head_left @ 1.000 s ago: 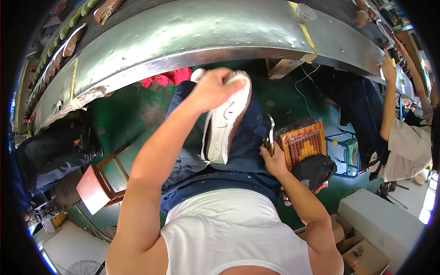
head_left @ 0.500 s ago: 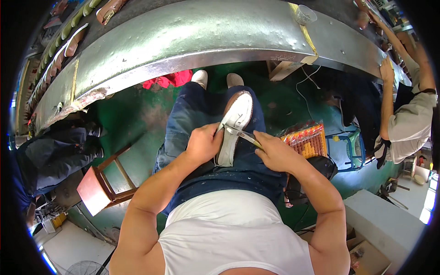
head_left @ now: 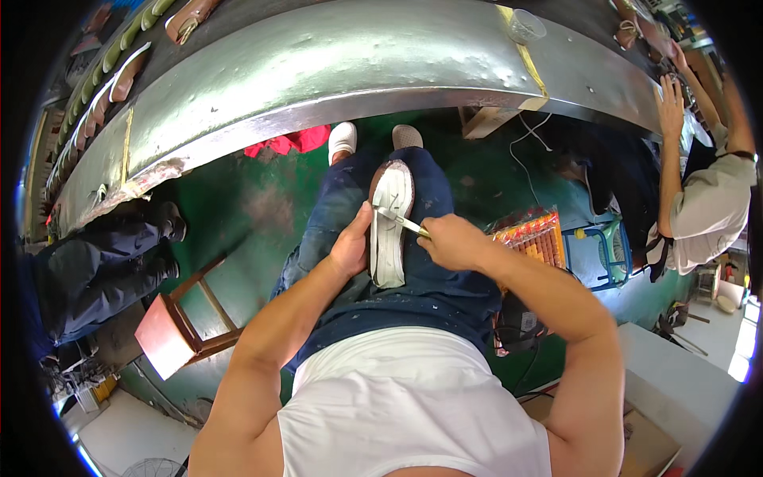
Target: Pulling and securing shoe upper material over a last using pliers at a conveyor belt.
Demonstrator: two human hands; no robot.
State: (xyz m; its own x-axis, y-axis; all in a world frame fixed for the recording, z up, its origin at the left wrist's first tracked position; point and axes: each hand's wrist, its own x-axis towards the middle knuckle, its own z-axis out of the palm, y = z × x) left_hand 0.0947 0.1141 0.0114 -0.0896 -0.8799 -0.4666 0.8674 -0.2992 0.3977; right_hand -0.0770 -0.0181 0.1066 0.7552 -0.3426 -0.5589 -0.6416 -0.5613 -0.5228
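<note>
A shoe (head_left: 389, 253) lies on my lap with its whitish underside up, a brown upper showing at the toe end and along the rim. The toe end points away from me. My left hand (head_left: 352, 244) grips the shoe's left side, with the thumb up along the edge. My right hand (head_left: 455, 243) is closed round the handle of a metal hand tool (head_left: 408, 224). The tool's pale metal end rests at or just above the middle of the underside. I cannot make out its exact kind, and my fingers hide most of the handle.
A metal-covered bench (head_left: 318, 60) runs ahead, bearing shoes (head_left: 127, 75) at the left and a clear cup (head_left: 527, 26). A wooden stool (head_left: 171, 334) stands left, a blue stool (head_left: 600, 258) right. Co-workers are on both sides; one co-worker's hand (head_left: 670, 107) is at the bench.
The shoe has straightened, its toe end swinging left. My right hand and the tool have moved left and up over the underside. My left hand has shifted from the top surface to the side.
</note>
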